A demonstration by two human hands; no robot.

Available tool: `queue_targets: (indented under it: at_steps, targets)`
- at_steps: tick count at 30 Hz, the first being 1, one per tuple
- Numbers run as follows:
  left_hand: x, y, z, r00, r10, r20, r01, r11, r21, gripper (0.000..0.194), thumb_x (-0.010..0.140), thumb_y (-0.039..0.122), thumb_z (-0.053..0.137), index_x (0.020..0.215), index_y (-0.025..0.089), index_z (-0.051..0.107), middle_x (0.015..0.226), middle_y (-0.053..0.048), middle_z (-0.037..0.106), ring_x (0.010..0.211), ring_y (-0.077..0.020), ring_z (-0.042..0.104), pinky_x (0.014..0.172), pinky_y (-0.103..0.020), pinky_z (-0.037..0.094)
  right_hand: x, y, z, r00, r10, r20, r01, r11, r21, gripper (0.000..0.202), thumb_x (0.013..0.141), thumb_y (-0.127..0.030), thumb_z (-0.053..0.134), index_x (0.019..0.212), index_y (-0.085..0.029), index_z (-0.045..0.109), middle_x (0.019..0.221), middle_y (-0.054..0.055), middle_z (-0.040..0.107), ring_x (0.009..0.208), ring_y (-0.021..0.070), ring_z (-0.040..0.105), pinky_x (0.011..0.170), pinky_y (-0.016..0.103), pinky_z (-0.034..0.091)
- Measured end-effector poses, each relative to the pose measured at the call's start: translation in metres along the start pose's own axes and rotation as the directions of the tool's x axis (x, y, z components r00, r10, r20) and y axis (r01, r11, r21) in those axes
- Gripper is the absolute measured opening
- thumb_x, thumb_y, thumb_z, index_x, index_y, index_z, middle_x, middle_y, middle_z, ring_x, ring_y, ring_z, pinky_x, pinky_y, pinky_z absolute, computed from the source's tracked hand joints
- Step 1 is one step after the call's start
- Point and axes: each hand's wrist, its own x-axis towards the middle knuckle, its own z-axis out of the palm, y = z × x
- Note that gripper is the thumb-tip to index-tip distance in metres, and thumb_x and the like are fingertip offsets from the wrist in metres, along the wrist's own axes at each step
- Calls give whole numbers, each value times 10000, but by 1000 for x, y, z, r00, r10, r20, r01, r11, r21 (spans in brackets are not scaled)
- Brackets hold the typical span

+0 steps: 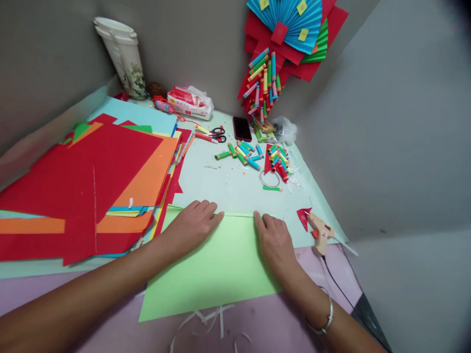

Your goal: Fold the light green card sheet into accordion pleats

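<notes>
A sheet of light green paper (209,264) lies in front of me with a narrow strip folded along its far edge. My left hand (195,220) is at the left part of that fold, fingers curled over the edge and thumb along it. On the right part of the same edge, my right hand (274,240) grips the fold between thumb and fingers. The undersides of both hands are hidden. Right of the sheet rests a hot glue gun (321,233), its tip over a small red paper scrap (303,216).
Stacked coloured paper (84,181) covers the left side. Beyond the sheet are rolled paper tubes (245,153), scissors (218,135), a phone (242,129), a tissue pack (190,103) and a silver bangle (270,179). A paper fan decoration (290,24) hangs on the wall. Paper strips (221,321) lie near me.
</notes>
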Motion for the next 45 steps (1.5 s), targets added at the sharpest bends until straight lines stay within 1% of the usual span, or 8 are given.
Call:
queue_targets:
  at_steps: [6, 15, 20, 24, 30, 37, 40, 45]
  targets:
    - [1, -1, -2, 1000, 17, -6, -17, 1000, 6, 262, 925, 103, 525, 1164, 150, 620, 843, -67, 580, 760, -215, 500, 697, -364, 383, 13, -14, -14, 989, -78, 128, 78, 997, 8, 652, 814, 65, 486, 1410, -199, 519, 861, 83, 562, 762, 232, 482, 708, 362, 403]
    - [4, -2, -7, 1000, 27, 3, -27, 999, -17, 240, 927, 115, 547, 1143, 139, 647, 821, -58, 575, 734, -204, 476, 677, -345, 352, 29, -37, -21, 968, -131, 213, 126, 991, 41, 580, 883, 0, 480, 1437, -174, 498, 912, 103, 572, 820, 244, 494, 745, 379, 430]
    - [3, -3, -5, 1000, 15, -9, -15, 999, -50, 267, 946, 107, 486, 1148, 149, 655, 832, -60, 574, 731, -204, 475, 686, -346, 352, 17, -31, -15, 985, -74, 158, 63, 995, 74, 550, 870, 26, 476, 1405, -94, 512, 1052, 152, 609, 964, 262, 527, 839, 392, 461]
    - [2, -3, -5, 1000, 2, 7, -2, 998, -61, 292, 947, 102, 463, 1157, 157, 659, 833, -58, 569, 737, -210, 489, 703, -352, 366, 4, -18, -8, 996, 2, 93, -9, 997, 71, 531, 853, 61, 436, 1356, -71, 543, 1087, 162, 634, 1002, 257, 548, 871, 387, 478]
    - [1, -3, -4, 1000, -11, 26, 12, 999, -51, 310, 944, 98, 466, 1171, 179, 662, 840, -54, 567, 743, -207, 493, 704, -346, 366, -11, 4, 1, 993, 96, 73, -98, 995, 26, 482, 856, 69, 426, 1294, -53, 585, 1165, 166, 660, 1071, 257, 565, 913, 374, 486]
    - [-2, -1, -1, 1000, -23, 8, 23, 1000, 13, 338, 927, 69, 456, 1177, 184, 652, 849, -62, 574, 765, -213, 497, 709, -352, 368, -15, 5, 7, 991, 122, 58, -122, 993, -4, 437, 884, 51, 418, 1263, -59, 605, 1161, 171, 656, 1040, 245, 583, 900, 365, 485]
    - [-2, 1, -2, 1000, -21, 6, 21, 999, 24, 322, 914, 65, 486, 1170, 171, 651, 850, -67, 578, 761, -212, 491, 704, -351, 367, -8, 2, 1, 983, 125, 137, -120, 992, -47, 472, 878, 51, 414, 1295, -82, 589, 1072, 157, 649, 943, 234, 586, 819, 356, 484]
    - [0, 4, -10, 999, -35, 3, 35, 999, 32, 286, 909, 57, 503, 1128, 152, 659, 835, -64, 590, 729, -200, 492, 683, -337, 375, 7, -6, -18, 914, 93, 396, -49, 992, -120, 732, 844, 55, 453, 1499, -272, 436, 943, 92, 597, 837, 222, 586, 706, 323, 433]
